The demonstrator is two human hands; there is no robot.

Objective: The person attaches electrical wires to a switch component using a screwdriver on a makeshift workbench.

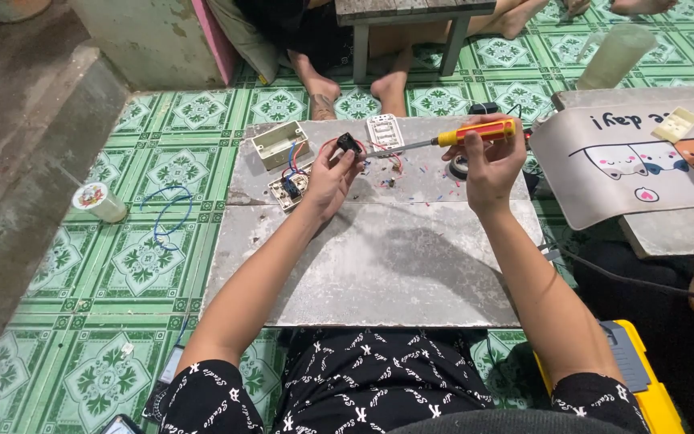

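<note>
Item: small black switch part (349,143), pinched in the grip of my left hand (329,178) and held just above the far half of the tabletop (379,265). Red wire trails from it toward the bench clutter.

Item: screwdriver (443,138), orange-and-yellow handle, grey metal shaft. My right hand (487,165) is clenched round the handle, fingers wrapped over the top.

Relation: the screwdriver's long axis runs nearly level, handle to the right, tip to the left and a touch lower. The tip meets, or all but meets, the right side of the black part; I cannot tell whether it is seated. The part therefore lies directly left of my right grip, along the line of the shaft. My left hand is the nearer, being on the part itself.

Nearby, on the tabletop: cream plastic wall box (279,144), open side up, left of the part; a switch module (290,191) with blue and red wires, just beside my left wrist; a white faceplate (384,132) beyond the shaft; scattered wire trimmings (411,186).

On the floor, left: a loop of blue wire (166,213) and a small tape roll (98,201), well apart from both hands.
</note>
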